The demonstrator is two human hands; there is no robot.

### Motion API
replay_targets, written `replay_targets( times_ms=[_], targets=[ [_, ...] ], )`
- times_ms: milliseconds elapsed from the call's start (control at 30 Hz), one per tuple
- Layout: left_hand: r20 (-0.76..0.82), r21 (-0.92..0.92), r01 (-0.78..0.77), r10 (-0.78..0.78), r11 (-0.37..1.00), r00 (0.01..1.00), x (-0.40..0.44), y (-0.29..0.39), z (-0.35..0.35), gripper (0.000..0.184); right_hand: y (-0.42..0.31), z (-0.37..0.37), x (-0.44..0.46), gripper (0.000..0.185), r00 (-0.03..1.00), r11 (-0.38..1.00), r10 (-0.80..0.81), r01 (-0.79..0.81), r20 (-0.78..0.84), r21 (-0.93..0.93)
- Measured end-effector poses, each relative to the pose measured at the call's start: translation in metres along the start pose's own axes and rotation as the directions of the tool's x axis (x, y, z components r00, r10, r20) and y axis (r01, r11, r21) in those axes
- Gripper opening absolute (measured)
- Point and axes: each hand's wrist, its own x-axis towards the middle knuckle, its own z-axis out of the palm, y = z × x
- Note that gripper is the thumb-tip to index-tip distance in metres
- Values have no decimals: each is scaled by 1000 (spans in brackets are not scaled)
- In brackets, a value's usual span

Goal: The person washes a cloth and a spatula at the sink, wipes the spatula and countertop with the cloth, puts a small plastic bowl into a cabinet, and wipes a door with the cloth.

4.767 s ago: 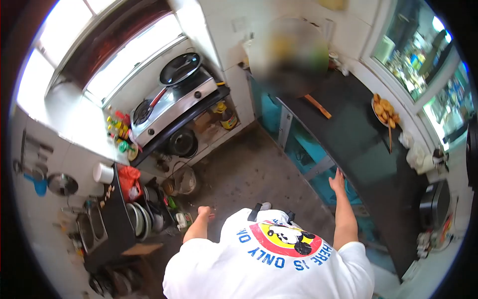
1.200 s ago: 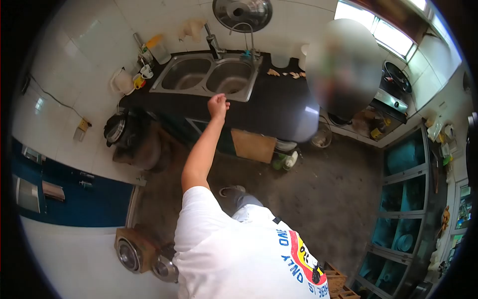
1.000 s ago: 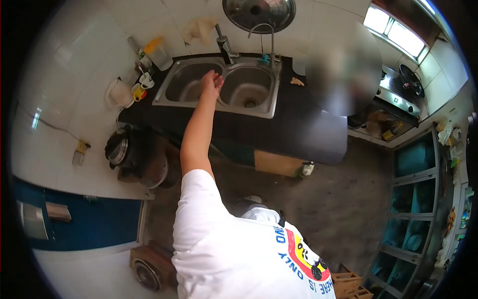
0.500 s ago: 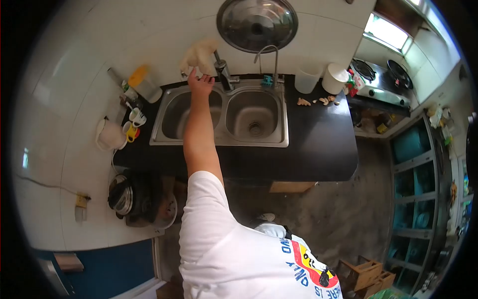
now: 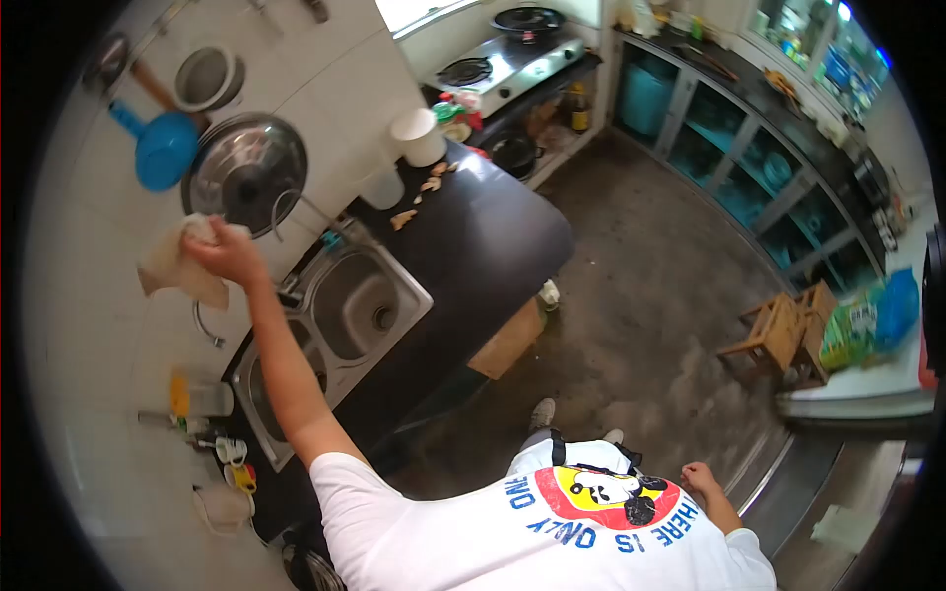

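Note:
My left hand [image 5: 229, 254] is raised against the tiled wall at the upper left, its fingers closed on a beige cloth [image 5: 182, 268] that hangs down from them. Just above it is a large round metal lid [image 5: 244, 174] on the wall. The double sink [image 5: 360, 300] and its faucet lie below and to the right of my left hand. My right hand [image 5: 700, 480] is low on the right, beside the white shirt [image 5: 601, 542]; its fingers are curled in and nothing shows in them.
A blue ladle [image 5: 166, 150] hangs on the left wall. White containers [image 5: 418, 137] and scraps stand on the dark counter [image 5: 483, 222]. A stove [image 5: 512, 74] is behind. Wooden stools [image 5: 769, 330] and green and blue bags [image 5: 867, 320] are at the right, beyond the floor [image 5: 641, 286].
My left hand has gone from open near the hanging cloth to closed on it. The view has turned right, and my right hand, hidden half a second ago, now shows.

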Motion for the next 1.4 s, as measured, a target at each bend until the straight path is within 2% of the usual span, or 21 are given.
replay_targets(
  times_ms=[33,100,133,167,200,267,300,333,367,400,433,467,567,700,833,967,1100,1133,1233,1333,1400],
  targets=[
    [19,-63,-156,157,986,987,-34,25,20,46,-11,8,-13,13,1000,1000,9,-9,-2,-23],
    [239,-190,-178,221,966,945,-131,62,50,48,-37,26,-23,16,995,998,-67,67,-74,3],
    [785,-126,205,-29,971,618,-179,79,53,44,-36,40,-18,19,979,988,-140,148,-150,43],
    [890,-253,359,70,898,451,-236,116,37,36,-12,57,23,18,813,865,-490,498,-314,-59],
    [953,-287,559,171,778,250,-294,153,21,30,-30,71,27,27,821,848,-409,503,-399,166],
    [939,-31,838,302,545,-162,-401,231,-30,27,-147,82,-57,47,833,568,-164,518,-529,640],
    [751,344,769,334,539,-570,-428,263,-68,27,-165,82,-70,54,841,287,-96,535,-532,795],
    [584,317,770,525,554,-619,-456,273,-113,33,-153,89,-68,60,879,99,-177,464,-443,880],
    [304,268,754,690,600,-657,-483,271,-148,45,-141,103,-62,66,890,-71,-281,353,-358,933],
    [178,257,738,720,624,-671,-501,268,-186,54,-108,126,-31,71,680,50,-402,686,-614,726],
    [-18,438,631,707,641,-707,-481,272,-205,58,-108,139,-57,71,702,-64,-424,607,-572,792],
    [-147,407,699,797,589,-586,-475,274,-210,56,-111,153,-87,71,733,-172,-430,507,-527,845],
    [-319,300,762,813,574,-486,-454,283,-239,59,-117,192,-164,72,739,-321,-433,410,-517,854],
    [-209,33,868,853,496,-479,-449,314,-238,59,-119,192,-208,72,716,-464,-310,461,-626,757],
    [-143,10,851,843,525,-519,-510,361,-261,56,-67,135,-223,72,678,-525,62,646,-732,554],
    [-201,323,684,754,654,-625,-541,408,-268,63,-43,75,-202,67,499,-277,99,845,-861,458],
    [-186,679,385,653,625,-734,-601,471,-278,64,-9,-27,-205,55,509,546,-301,786,-806,292],
    [-152,703,408,683,582,-714,-613,491,-276,50,15,-61,-206,44,657,671,-248,647,-711,363],
    [-278,597,381,628,706,-727,-652,562,-260,40,65,-170,-237,39,308,902,-248,418,-918,-104],
    [-186,613,346,555,711,-811,-686,627,-264,37,128,-293,-261,53,-157,977,-204,32,-966,-212],
    [-247,656,208,467,725,-849,-709,670,-275,42,147,-356,-284,60,-193,952,-223,-253,-956,-171]
  ],
)
